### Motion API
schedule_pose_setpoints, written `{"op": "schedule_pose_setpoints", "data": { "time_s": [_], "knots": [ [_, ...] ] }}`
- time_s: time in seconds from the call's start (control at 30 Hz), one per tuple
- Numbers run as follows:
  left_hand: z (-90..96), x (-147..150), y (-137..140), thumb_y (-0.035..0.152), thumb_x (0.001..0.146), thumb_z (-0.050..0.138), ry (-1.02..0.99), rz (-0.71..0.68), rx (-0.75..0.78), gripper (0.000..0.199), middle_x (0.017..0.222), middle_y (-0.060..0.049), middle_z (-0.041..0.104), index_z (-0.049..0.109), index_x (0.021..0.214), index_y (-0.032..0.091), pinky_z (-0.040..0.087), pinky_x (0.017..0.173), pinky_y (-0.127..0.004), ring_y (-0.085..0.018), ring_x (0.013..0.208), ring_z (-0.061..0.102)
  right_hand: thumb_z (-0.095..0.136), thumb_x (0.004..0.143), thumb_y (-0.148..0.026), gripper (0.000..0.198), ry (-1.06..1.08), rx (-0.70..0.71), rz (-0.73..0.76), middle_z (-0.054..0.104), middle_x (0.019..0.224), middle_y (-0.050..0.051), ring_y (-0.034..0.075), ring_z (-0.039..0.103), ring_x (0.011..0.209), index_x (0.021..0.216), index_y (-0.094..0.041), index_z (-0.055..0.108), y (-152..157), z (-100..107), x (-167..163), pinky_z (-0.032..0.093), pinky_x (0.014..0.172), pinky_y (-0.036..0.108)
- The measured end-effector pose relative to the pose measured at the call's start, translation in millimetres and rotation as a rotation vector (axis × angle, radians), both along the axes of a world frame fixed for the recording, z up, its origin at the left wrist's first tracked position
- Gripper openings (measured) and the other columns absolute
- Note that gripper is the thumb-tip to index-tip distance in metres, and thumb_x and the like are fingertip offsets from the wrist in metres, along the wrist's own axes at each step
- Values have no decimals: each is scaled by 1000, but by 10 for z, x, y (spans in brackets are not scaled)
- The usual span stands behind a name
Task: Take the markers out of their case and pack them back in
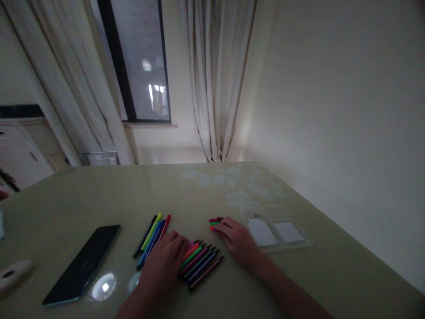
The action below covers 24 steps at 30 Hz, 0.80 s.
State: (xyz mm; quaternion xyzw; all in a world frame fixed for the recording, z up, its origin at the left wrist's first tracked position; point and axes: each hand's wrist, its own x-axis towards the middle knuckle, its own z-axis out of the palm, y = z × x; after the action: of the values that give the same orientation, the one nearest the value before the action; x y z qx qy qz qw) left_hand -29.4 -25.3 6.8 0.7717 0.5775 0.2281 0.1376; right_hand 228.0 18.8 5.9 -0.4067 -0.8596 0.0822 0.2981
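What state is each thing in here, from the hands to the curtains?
Uncapped markers: side by side, tips bare.
Small caps: grouped, apart from those markers.
Other markers: bunched; capping unclear.
Left hand: curled at the uncapped markers.
Right hand: at the small caps, grip unclear.
Phone: flat, screen dark.
Clear case: flat, apparently open.
Curtains: hanging, drawn apart.

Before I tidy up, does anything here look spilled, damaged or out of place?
No spill or damage shows. Odd, though: felt-tip pens by the left hand lie uncapped, while their apparent caps sit apart at the right hand.
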Motion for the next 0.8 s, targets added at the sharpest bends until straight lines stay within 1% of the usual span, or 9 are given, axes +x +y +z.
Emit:
{"op": "schedule_pose_setpoints", "data": {
  "time_s": [0.13, 0.2, 0.27, 0.33, 0.43, 0.6, 0.67, 0.73, 0.8],
  "knots": [
    [-8, -135, 50, 28, 103, 32, 139, 224, 89, 38, 112, -12, 70, 69, 107, 19, 49, 97, -43, -27, 107, 65, 61, 99, -18, 11, -44, 1, -9, 71, 99, 7, 22, 67, 95, 98, -19, 71, 9, -53, 3, 56, 87, 34],
    [5, -184, 53, 28, 102, 31, 266, 336, 115, 41, 116, -16, 69, 67, 115, 14, 49, 96, -47, -31, 108, 64, 61, 98, -17, 10, -51, 9, -8, 70, 99, 7, 22, 67, 96, 98, -19, 71, 17, -77, -1, 56, 87, 34],
    [21, -204, 45, 30, 102, 32, 362, 391, 98, 41, 116, -17, 69, 65, 119, 12, 50, 93, -48, -33, 107, 64, 60, 98, -14, 12, -44, 29, -9, 70, 101, 7, 22, 67, 99, 100, -19, 71, 27, -98, -17, 56, 89, 34],
    [30, -202, 33, 31, 102, 32, 400, 404, 49, 40, 112, -16, 71, 64, 118, 14, 50, 91, -46, -31, 104, 65, 59, 97, -12, 15, -45, 45, -13, 71, 103, 8, 22, 67, 102, 102, -19, 71, 43, -113, -36, 55, 92, 34],
    [23, -185, 16, 31, 103, 31, 410, 386, 0, 39, 109, -15, 73, 64, 116, 15, 50, 90, -44, -30, 103, 67, 56, 98, -10, 20, -69, 44, -43, 71, 104, 8, 21, 68, 100, 105, -20, 72, 74, -122, -61, 56, 91, 34],
    [4, -163, 18, 28, 103, 36, 354, 316, 52, 35, 107, -12, 73, 70, 103, 20, 49, 92, -44, -30, 104, 68, 54, 101, -15, 21, -21, 70, -78, 71, 102, 8, 21, 68, 97, 107, -21, 73, 83, -75, -67, 58, 89, 36],
    [4, -125, 34, 28, 102, 41, 261, 245, 87, 30, 104, -10, 72, 71, 100, 22, 50, 90, -43, -29, 102, 68, 55, 102, -18, 23, 34, 96, -45, 71, 110, 9, 23, 67, 103, 119, -21, 70, 58, -40, -57, 58, 93, 39],
    [-5, -53, 42, 32, 101, 47, 154, 133, 130, 25, 102, -7, 72, 71, 100, 24, 51, 87, -41, -28, 98, 68, 57, 102, -22, 36, 67, 128, 15, 68, 124, 12, 24, 64, 115, 138, -22, 60, 22, -19, -48, 56, 100, 41],
    [-28, 46, 29, 35, 102, 49, 75, 31, 165, 24, 100, -6, 71, 71, 100, 25, 51, 84, -39, -25, 91, 68, 60, 101, -23, 43, 67, 171, 82, 69, 127, 11, 23, 64, 118, 143, -24, 55, -16, -20, -51, 55, 103, 40]
  ]
}}
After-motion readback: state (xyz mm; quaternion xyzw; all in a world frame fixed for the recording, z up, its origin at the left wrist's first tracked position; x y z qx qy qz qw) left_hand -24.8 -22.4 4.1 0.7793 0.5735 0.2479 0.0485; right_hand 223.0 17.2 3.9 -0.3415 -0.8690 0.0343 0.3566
